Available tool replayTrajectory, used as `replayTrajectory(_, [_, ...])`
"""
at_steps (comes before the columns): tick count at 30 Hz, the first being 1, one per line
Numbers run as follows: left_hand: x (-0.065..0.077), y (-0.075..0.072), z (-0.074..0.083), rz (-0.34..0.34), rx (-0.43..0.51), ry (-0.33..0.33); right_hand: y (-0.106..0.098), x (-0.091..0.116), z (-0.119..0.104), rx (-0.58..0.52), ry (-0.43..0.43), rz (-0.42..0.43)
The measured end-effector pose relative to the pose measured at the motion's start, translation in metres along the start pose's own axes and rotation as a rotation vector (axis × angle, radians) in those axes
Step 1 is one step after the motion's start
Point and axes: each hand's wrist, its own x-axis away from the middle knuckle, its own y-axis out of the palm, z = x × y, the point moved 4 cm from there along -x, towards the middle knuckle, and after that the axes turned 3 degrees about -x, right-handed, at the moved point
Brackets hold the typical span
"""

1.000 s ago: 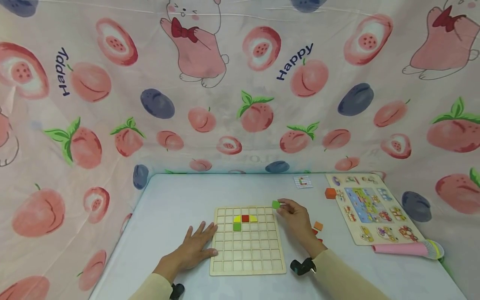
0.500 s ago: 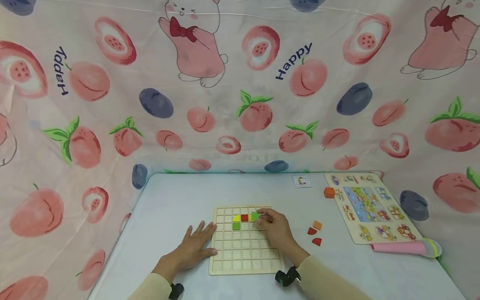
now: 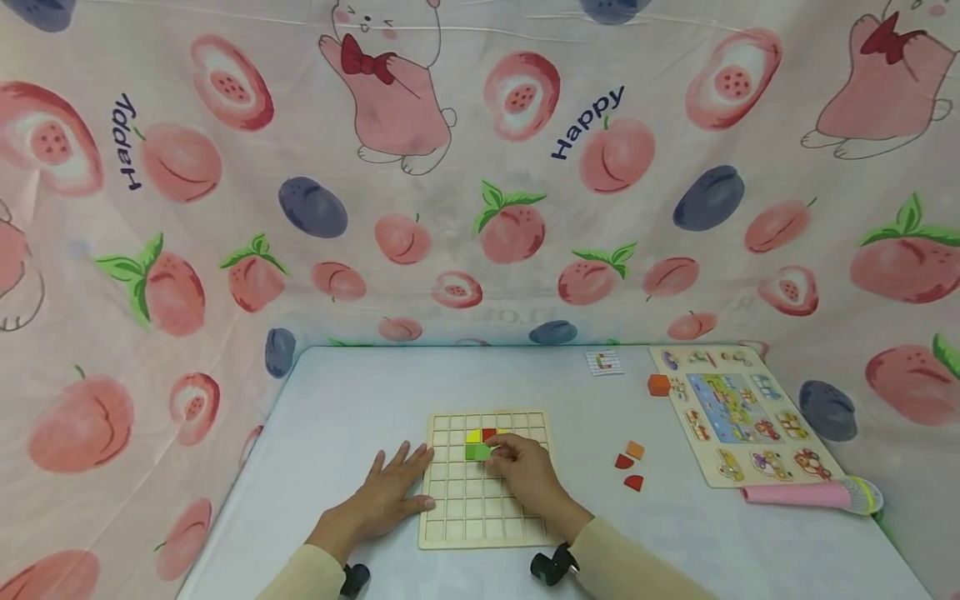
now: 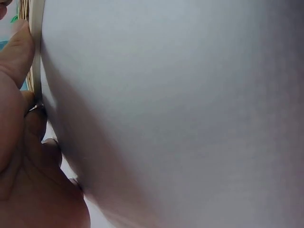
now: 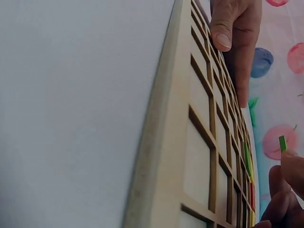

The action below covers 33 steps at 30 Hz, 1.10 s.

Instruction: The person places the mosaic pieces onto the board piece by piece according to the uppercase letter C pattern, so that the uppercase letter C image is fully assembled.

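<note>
A wooden grid board [image 3: 450,523] lies on the white table. My right hand [image 3: 531,475] pinches a green square tile [image 3: 482,452] between thumb and fingers, just above the board. In the right wrist view this green tile [image 5: 283,143] stands clear of the grid. Left of it, another green tile [image 3: 470,452] sits in a cell. A yellow tile [image 3: 473,436] and a red tile [image 3: 489,434] lie in the row behind; a second yellow piece is mostly hidden by my right hand. My left hand [image 3: 387,492] rests with spread, straight fingers at the board's left edge.
Right of the board lie an orange tile [image 3: 635,450] and two red quarter-round pieces [image 3: 633,483]. Farther back are a patterned card [image 3: 603,362] and an orange block [image 3: 659,385]. A picture puzzle board [image 3: 750,417] and a pink toy microphone [image 3: 802,496] are at the right.
My right hand has carried the green tile leftward from the board's far right corner, over the yellow piece, to beside the placed green tile. My left hand stays put.
</note>
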Motion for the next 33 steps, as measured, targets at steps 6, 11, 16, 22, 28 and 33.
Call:
replayTrajectory(6, [0.000,-0.001,0.002,0.003,-0.003,0.002,0.007,0.003,0.000,0.099,-0.022,0.007])
replayTrajectory(11, [-0.001,-0.001,0.003,-0.002,-0.008,0.000,0.013,0.006,0.000,0.232,-0.033,0.025])
replayTrajectory(16, [-0.001,-0.001,0.002,-0.006,-0.015,-0.009,0.018,0.007,-0.001,0.325,-0.051,0.034])
replayTrajectory(22, [0.000,-0.003,0.003,0.001,-0.006,-0.013,0.023,0.006,-0.004,0.361,-0.045,0.032])
replayTrajectory(28, [0.000,-0.003,0.003,0.001,-0.009,-0.013,0.023,0.006,-0.004,0.376,-0.054,0.032])
replayTrajectory(33, [-0.001,-0.002,0.002,0.003,-0.012,-0.015,0.023,0.007,-0.003,0.380,-0.068,0.036])
